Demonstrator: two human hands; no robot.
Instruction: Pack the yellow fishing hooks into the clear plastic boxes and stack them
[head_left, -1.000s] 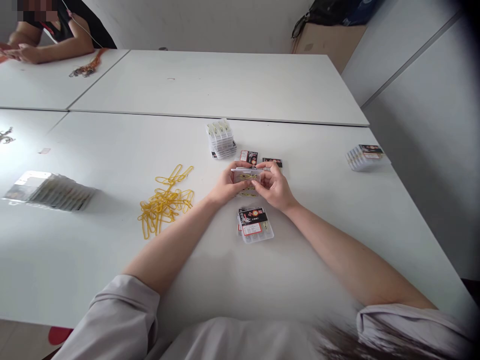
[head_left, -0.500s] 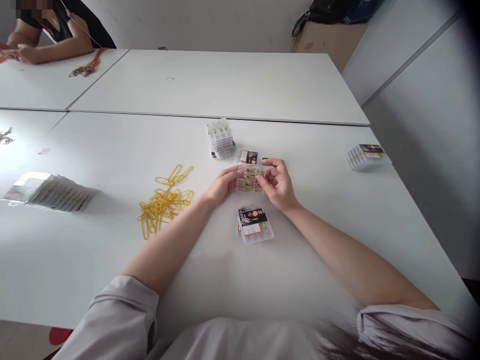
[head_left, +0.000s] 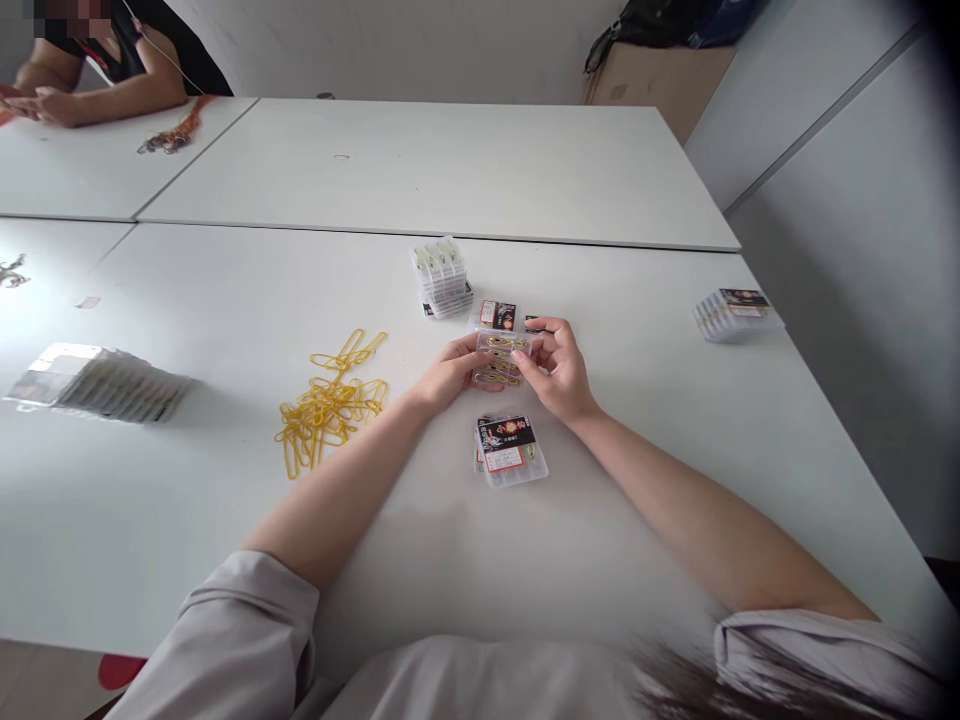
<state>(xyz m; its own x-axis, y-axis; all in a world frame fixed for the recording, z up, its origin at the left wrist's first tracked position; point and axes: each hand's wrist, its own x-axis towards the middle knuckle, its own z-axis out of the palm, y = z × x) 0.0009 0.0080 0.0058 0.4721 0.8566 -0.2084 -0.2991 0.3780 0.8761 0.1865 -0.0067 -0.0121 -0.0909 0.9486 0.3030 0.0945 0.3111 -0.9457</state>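
Observation:
Between my two hands is a small clear plastic box (head_left: 501, 362) with compartments holding yellowish metal pieces, perhaps fishing lures. My left hand (head_left: 451, 375) grips its left side, thumb across the top. On the right edge, my right hand (head_left: 556, 372) pinches the box with thumb and fingers. Just nearer to me lie a few similar boxes in a low pile, the top labelled box (head_left: 512, 450) showing a black, white and red card. Behind the held box, another labelled box (head_left: 496, 315) is partly hidden. A stack of clear boxes (head_left: 441, 275) stands farther back.
A pile of yellow wire loops (head_left: 330, 405) lies left of my forearm. Wrapped boxes (head_left: 105, 382) rest at far left, and a small stack of boxes (head_left: 731, 314) near the right edge. Across the table, another person's hands (head_left: 52, 106) are near orange strands (head_left: 176, 130).
My left thumb has shifted down along the box, and the box appears slightly turned or tilted. My right hand has barely moved; the surrounding things stay in place.

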